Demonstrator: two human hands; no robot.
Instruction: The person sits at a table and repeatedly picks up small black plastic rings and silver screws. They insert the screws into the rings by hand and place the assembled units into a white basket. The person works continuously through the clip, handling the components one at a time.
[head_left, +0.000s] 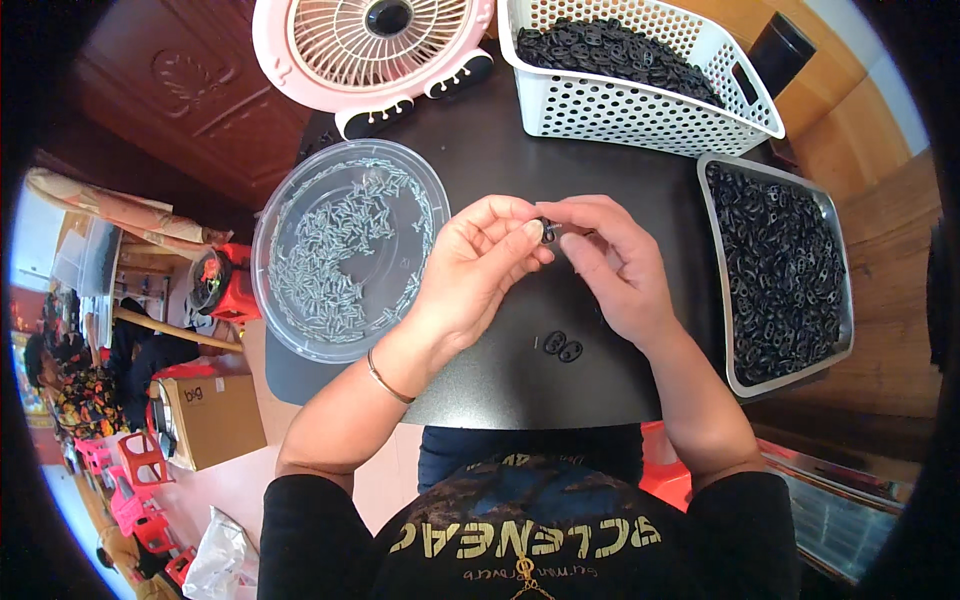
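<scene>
My left hand (pixel 480 255) is closed, pinching a small black plastic piece (pixel 548 231) between thumb and fingers above the middle of the table. Close against it from the right is my right hand (pixel 615 265), its index fingertip at the piece and its thumb just below. A tiny silver screw (pixel 558 226) shows between the right fingers, beside the black piece; how far it sits in the piece is too small to tell. Below the hands, two black oval pieces with holes (pixel 563 346) lie on the dark table (pixel 480 390), with a thin loose metal bit (pixel 537 342) next to them.
At the left stands a clear round tub (pixel 262 255) of small silver screws. A metal tray (pixel 848 300) of black pieces lies right; a white perforated basket (pixel 640 115) holds more behind. A pink fan (pixel 320 95) stands at the back left. A carton (pixel 215 420) sits on the floor.
</scene>
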